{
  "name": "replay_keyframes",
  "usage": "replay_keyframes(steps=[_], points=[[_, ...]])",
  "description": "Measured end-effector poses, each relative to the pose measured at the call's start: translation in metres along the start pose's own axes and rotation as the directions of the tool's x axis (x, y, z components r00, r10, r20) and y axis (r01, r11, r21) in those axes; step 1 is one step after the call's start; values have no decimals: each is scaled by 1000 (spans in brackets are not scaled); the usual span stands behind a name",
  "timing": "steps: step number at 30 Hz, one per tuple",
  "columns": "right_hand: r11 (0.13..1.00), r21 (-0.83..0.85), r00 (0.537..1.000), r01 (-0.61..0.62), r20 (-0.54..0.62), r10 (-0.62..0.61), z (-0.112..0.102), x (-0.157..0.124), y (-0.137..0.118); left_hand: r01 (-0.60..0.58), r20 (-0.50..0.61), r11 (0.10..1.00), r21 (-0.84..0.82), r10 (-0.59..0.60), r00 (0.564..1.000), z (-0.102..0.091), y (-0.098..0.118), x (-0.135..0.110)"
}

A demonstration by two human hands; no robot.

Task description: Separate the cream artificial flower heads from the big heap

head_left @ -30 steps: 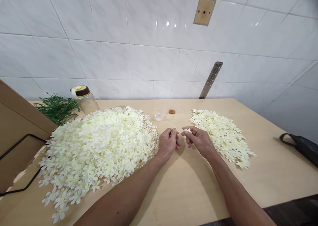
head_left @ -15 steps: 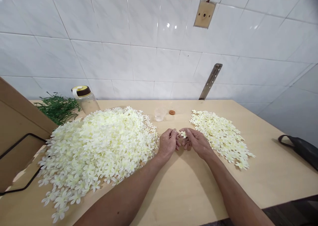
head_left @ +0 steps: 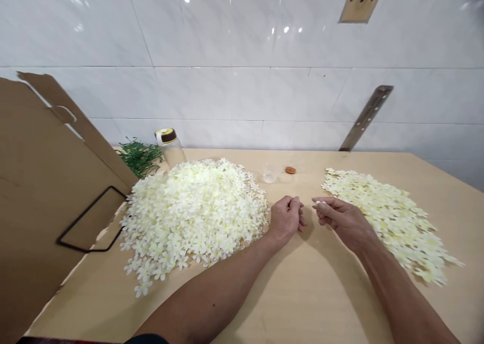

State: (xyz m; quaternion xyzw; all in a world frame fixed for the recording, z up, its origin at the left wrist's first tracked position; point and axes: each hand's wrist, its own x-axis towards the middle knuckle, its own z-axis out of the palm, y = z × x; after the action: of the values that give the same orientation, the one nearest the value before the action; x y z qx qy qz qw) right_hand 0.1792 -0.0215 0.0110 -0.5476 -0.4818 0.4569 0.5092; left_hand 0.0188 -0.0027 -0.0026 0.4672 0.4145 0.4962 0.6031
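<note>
Between the thumb and fingers of my right hand (head_left: 340, 219) is a small white artificial flower (head_left: 319, 203), only partly showing. My left hand (head_left: 286, 215) is a short gap away on the left, its thumb and fingers pressed together; anything inside them is hidden. Left of it spreads a large heap of cream-white artificial flowers (head_left: 200, 208), reaching nearly to my left wrist. A smaller, flatter spread of similar pale flowers (head_left: 393, 218) lies to the right, just beyond my right hand and forearm.
Behind my hands stand a small clear cup (head_left: 269, 174) and a brown oval piece (head_left: 290, 170). A clear bottle with a dark cap (head_left: 172, 147) and green plastic foliage (head_left: 139, 156) are at the back left. Cardboard (head_left: 56, 183) with a black wire frame (head_left: 91, 223) borders the table's left side.
My hands have drawn apart; before, they nearly met around the flower. The flower stays in my right hand, turned so less of it shows. The camera view has shifted.
</note>
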Motion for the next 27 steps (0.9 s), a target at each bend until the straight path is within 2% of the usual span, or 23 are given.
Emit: replay_keyframes(steps=[4, 8, 15, 18, 22, 27], points=[[997, -70, 998, 28, -56, -32, -5, 4, 5, 7, -1, 1000, 3, -7, 1000, 0, 1, 0], [998, -61, 994, -20, -111, 14, -1, 3, 1, 3, 4, 1000, 5, -3, 1000, -1, 1, 0], [981, -119, 988, -151, 21, 154, 13, -2, -4, -25, 20, 1000, 17, 25, 999, -2, -1, 1], [977, -107, 981, -186, 35, 191, 17, -2, -5, -39, 44, 997, 71, 36, 998, -3, -1, 1], [984, -82, 987, -157, 8, 159, 20, -4, -5, -68, 89, 992, 110, 59, 994, -4, 1, 0], [987, -133, 996, -85, -25, 83, 24, -8, -12, -61, 75, 992, 113, 53, 996, -3, 4, -1]])
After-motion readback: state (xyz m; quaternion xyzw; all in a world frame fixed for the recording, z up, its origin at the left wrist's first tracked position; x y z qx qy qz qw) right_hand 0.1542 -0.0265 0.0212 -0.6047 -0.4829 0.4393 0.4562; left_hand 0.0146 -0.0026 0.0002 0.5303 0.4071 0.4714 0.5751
